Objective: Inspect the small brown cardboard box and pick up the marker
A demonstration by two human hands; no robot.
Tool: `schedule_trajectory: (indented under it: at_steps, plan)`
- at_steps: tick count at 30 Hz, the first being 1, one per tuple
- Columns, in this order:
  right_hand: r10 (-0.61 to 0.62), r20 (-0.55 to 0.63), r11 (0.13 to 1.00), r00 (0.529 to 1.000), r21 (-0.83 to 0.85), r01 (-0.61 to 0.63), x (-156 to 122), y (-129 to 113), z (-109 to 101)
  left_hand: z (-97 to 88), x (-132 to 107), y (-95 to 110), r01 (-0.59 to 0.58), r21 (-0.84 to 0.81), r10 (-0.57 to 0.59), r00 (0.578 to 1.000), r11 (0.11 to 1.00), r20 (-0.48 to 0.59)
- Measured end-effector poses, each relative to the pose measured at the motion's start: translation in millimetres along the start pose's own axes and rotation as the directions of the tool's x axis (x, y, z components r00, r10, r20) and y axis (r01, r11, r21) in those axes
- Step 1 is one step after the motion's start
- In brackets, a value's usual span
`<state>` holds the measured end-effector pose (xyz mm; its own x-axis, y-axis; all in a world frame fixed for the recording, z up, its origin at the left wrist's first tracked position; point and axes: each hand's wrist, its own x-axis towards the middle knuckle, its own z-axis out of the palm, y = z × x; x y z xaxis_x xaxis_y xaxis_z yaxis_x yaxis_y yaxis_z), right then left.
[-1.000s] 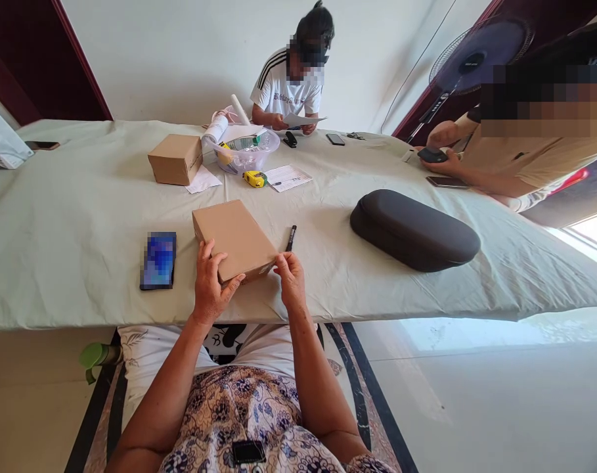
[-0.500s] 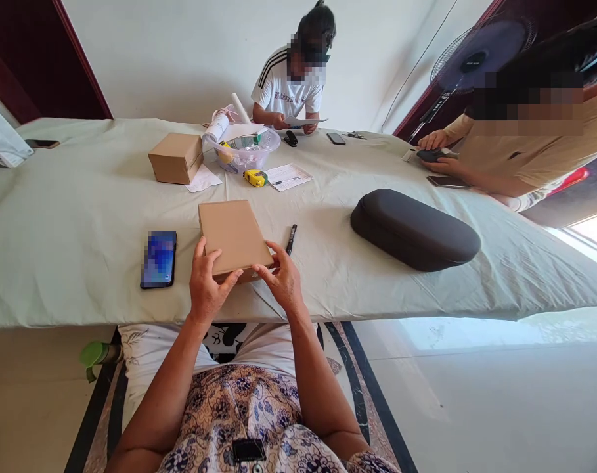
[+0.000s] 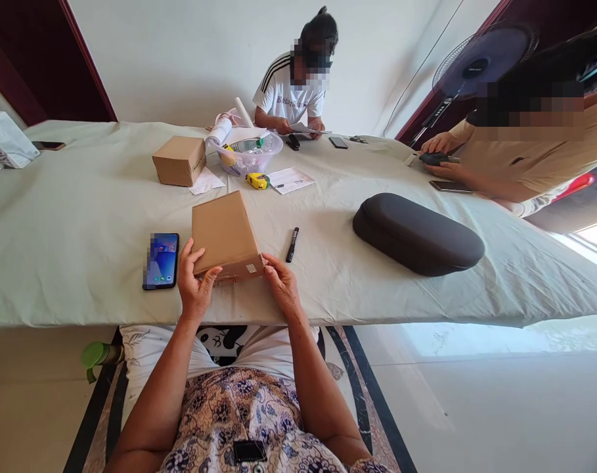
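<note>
A brown cardboard box [image 3: 224, 228] is between my two hands near the table's front edge, tilted and turned a little. My left hand [image 3: 196, 279] grips its left side, thumb on the near face and fingers along the top edge. With its fingertips, my right hand [image 3: 281, 284] holds the near right corner. Small dark print shows on the box's near face, and its underside is hidden. A smartphone [image 3: 166, 261] with a lit screen lies just left of my left hand. Right of the box is a black marker pen [image 3: 292, 245].
On the cloth-covered table [image 3: 91, 243] stand a second cardboard box [image 3: 178, 161] and a plastic basin [image 3: 259, 159]. Near them lie a yellow tape measure [image 3: 257, 180] and a printed sheet [image 3: 292, 180]. A dark hard case [image 3: 419, 234] sits at right. Two other people sit beyond, handling things.
The cardboard box has turned and tilted in my hands, showing more of its near face. Both hands have moved slightly with it, the left one leftward.
</note>
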<state>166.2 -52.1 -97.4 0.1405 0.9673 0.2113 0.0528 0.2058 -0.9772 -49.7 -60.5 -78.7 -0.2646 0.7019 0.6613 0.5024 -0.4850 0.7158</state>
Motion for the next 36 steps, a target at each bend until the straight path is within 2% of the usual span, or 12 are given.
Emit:
schedule_trajectory:
  at_steps: [3, 6, 9, 13, 17, 20, 23, 26, 30, 33, 36]
  plan:
    - [-0.055, -0.071, 0.998, 0.996, 0.032, 0.057, 0.6, -13.8, 4.7, 5.2, -4.2, -1.9, 0.104, -0.144, -0.110, 0.993, 0.984, -0.033]
    - [-0.204, -0.182, 0.978, 0.962, -0.070, 0.194, 2.4, -31.3, 4.8, 11.8, -11.2, -4.6, 0.175, -0.256, -0.175, 0.984, 0.951, 0.024]
    - [-0.293, -0.166, 0.948, 0.942, -0.178, 0.264, 4.2, -44.0, 2.3, 14.3, -16.9, -7.3, 0.232, -0.214, -0.201, 0.967, 0.949, 0.156]
    - [-0.296, -0.147, 0.944, 0.944, -0.197, 0.265, 5.4, -47.6, 1.3, 10.6, -16.2, -5.6, 0.247, -0.091, -0.219, 0.944, 0.965, 0.248]
    - [-0.264, -0.126, 0.955, 0.956, -0.173, 0.241, 5.8, -46.7, 5.9, 8.7, -5.5, 9.1, 0.162, -0.039, -0.150, 0.966, 0.986, 0.212]
    - [-0.250, -0.090, 0.959, 0.964, -0.160, 0.234, 5.7, -49.3, 11.3, 13.1, 5.2, 24.2, 0.086, -0.067, -0.072, 0.979, 0.994, 0.188]
    - [-0.253, -0.059, 0.958, 0.966, -0.157, 0.241, 5.1, -51.4, 14.6, 18.0, 12.6, 33.6, 0.048, -0.030, -0.043, 0.987, 0.998, 0.156]
    - [-0.277, -0.017, 0.946, 0.961, -0.181, 0.270, 3.9, -50.5, 14.7, 17.6, 13.9, 35.8, 0.056, -0.012, -0.054, 0.988, 0.998, 0.142]
    - [-0.312, 0.034, 0.931, 0.950, -0.187, 0.312, 1.8, -47.4, 14.4, 11.7, 10.8, 36.4, 0.121, -0.037, -0.115, 0.983, 0.992, 0.140]
    - [-0.298, 0.034, 0.943, 0.954, -0.148, 0.299, 0.0, -45.8, 15.8, 9.2, 8.6, 38.0, 0.157, -0.026, -0.152, 0.979, 0.987, 0.132]
    - [-0.285, 0.016, 0.953, 0.958, -0.096, 0.286, -1.6, -44.8, 17.3, 9.4, 6.7, 40.7, 0.137, 0.008, -0.137, 0.986, 0.991, 0.094]
